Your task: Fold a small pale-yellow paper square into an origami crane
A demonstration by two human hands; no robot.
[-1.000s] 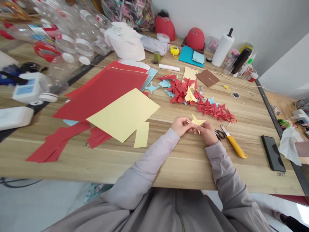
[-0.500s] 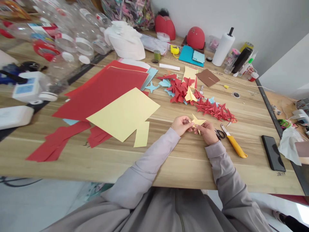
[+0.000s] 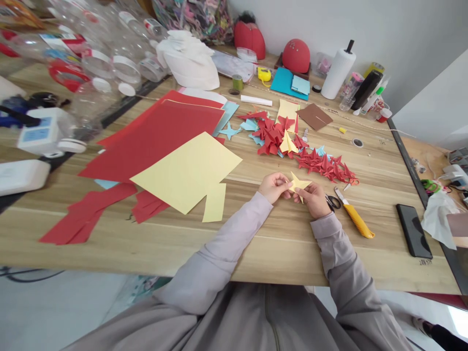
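A pale yellow folded paper star (image 3: 300, 183) is held just above the wooden table between my two hands. My left hand (image 3: 275, 187) pinches its left side, with the thumb on top. The fingers of my right hand (image 3: 314, 199) are closed on its lower right side. Beyond my hands lie a pile of red folded paper pieces (image 3: 271, 136), a yellow folded piece (image 3: 288, 143) on top of it, and a row of red paper stars (image 3: 325, 165). Black-handled scissors (image 3: 333, 202) lie partly hidden beside my right hand.
Large red sheets (image 3: 153, 141) and a yellow sheet (image 3: 186, 170) cover the left middle. A yellow cutter (image 3: 358, 220) and black phone (image 3: 414, 231) lie on the right. Plastic bottles (image 3: 109, 63) crowd the back left. Another person's hand (image 3: 457, 225) is at the right edge.
My left hand has shifted very slightly, with the thumb still on the star. The star and my right hand look almost unchanged.
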